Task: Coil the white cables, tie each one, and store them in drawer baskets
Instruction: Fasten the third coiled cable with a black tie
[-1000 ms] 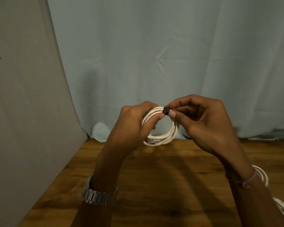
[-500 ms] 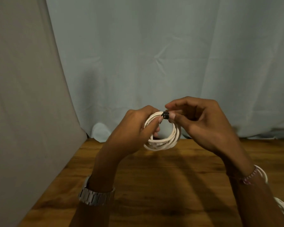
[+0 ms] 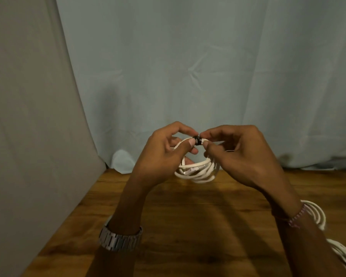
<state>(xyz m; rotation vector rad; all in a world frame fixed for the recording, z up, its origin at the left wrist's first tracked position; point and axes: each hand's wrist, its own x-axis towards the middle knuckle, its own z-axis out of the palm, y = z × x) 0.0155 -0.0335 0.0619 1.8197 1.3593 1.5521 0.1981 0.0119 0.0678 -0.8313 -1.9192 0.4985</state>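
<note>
Coiled white cable (image 3: 196,172) held in the air above the counter (image 3: 188,226), lifted clear, likely so the loops hang free and both hands can work the top. Black tie (image 3: 198,140) wraps the bundle at its upper edge. Left hand (image 3: 164,154) pinches the cable just left of the tie, thumb against it, probably to keep the loops stacked. Right hand (image 3: 234,154) pinches the tie from the right, apparently cinching it. Further white cable loops (image 3: 318,216) lie on the counter right of the tie, behind the right wrist. No drawer baskets visible.
</note>
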